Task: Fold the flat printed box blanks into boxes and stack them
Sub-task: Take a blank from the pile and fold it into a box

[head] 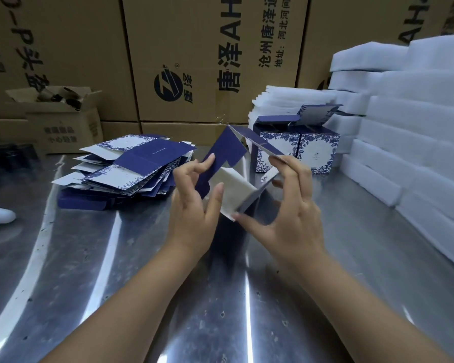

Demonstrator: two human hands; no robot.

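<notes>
I hold a half-folded blue and white box blank (232, 179) above the steel table, in the middle of the view. My left hand (194, 203) grips its dark blue left panel between thumb and fingers. My right hand (291, 205) pinches the right panel, with the thumb at the lower white edge. A loose pile of flat printed blanks (131, 166) lies to the left. Two folded boxes with floral print (299, 150) stand side by side behind my right hand, their lids open.
White foam pads are stacked along the right (417, 132) and behind the folded boxes (294, 100). Large brown cartons (207, 56) wall off the back. A small open carton (63, 119) sits at the back left. The steel table (116, 258) reflects light.
</notes>
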